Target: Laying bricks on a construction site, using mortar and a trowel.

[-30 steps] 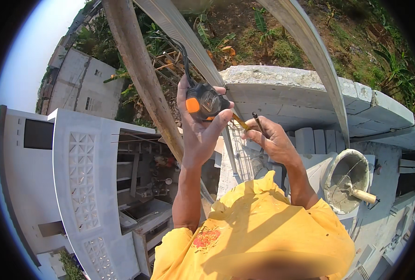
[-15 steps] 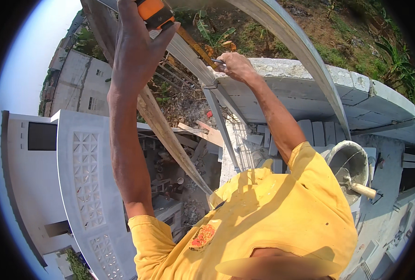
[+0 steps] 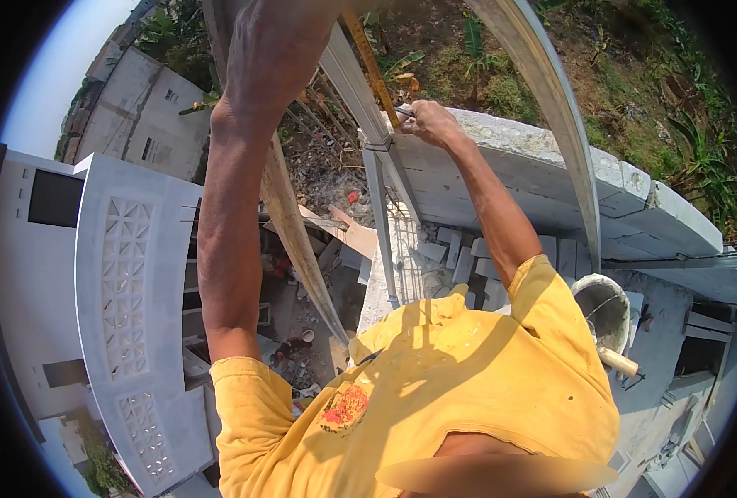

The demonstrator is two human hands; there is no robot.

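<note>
My left hand [image 3: 277,50] is raised to the upper edge of the view, its fingers cut off there. The yellow blade of a tape measure [image 3: 370,66] runs down from that edge beside a grey metal channel post [image 3: 353,87]; its orange and black case is out of view now. At the blade's lower end my right hand [image 3: 435,124] is closed, pinching a thin, dark, pencil-like stick [image 3: 403,112] against the tape. This hand is just over the rough top of a pale block wall [image 3: 509,126], next to the post.
A curved metal-edged beam [image 3: 555,100] arches over the wall. To the right hangs or stands a mortar bucket [image 3: 602,307] with a wooden-handled tool [image 3: 617,361]. A slanting timber [image 3: 298,232] passes beside my left arm. Rubble [image 3: 314,311] and a white building [image 3: 124,282] are lower left.
My left hand has risen, taking the tape case out of view. The right hand stays at the tape's lower end. The whole view has shifted a little.
</note>
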